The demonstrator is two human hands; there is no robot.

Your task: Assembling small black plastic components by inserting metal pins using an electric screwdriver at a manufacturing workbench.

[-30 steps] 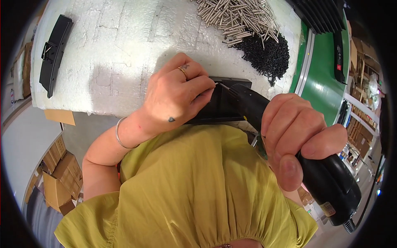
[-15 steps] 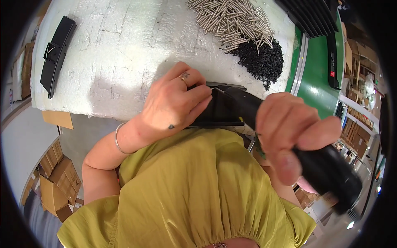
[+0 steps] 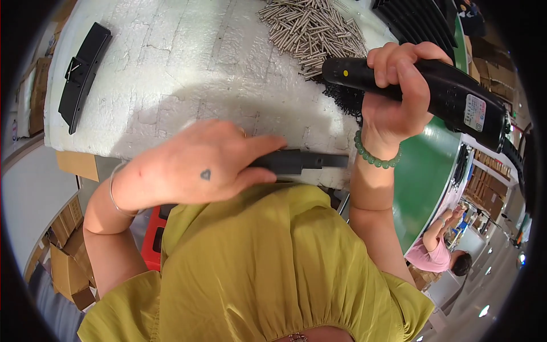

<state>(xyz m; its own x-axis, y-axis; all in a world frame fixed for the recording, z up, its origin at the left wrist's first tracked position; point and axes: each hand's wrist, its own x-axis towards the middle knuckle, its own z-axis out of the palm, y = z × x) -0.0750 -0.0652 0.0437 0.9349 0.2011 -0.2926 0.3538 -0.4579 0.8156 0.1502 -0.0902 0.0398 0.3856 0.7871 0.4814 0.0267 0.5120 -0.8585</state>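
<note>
My right hand point(image 3: 399, 82) is wrapped round a black electric screwdriver point(image 3: 458, 94), lifted above the table's right side. Its front end points left, near the heap of silver metal pins point(image 3: 310, 34) and a pile of small black screws point(image 3: 345, 101) that it partly covers. Close to my body, my left hand point(image 3: 199, 162), slightly blurred, has thumb and forefinger on either side of a long black part point(image 3: 307, 162), gripping its left end. The part shows a narrow stepped side; my hand hides the rest. A similar black part point(image 3: 85, 77) lies at the far left.
A padded white cover point(image 3: 188, 62) spreads over the table. Ribbed black parts point(image 3: 419, 23) stand at the far right, beside a green surface point(image 3: 419, 182). Cardboard boxes point(image 3: 71, 273) sit at lower left. A person in pink point(image 3: 430, 253) works off to the right.
My right hand has raised the screwdriver up and away from the black part. The part has turned, now showing a narrow side, and my left hand has shifted left and down.
</note>
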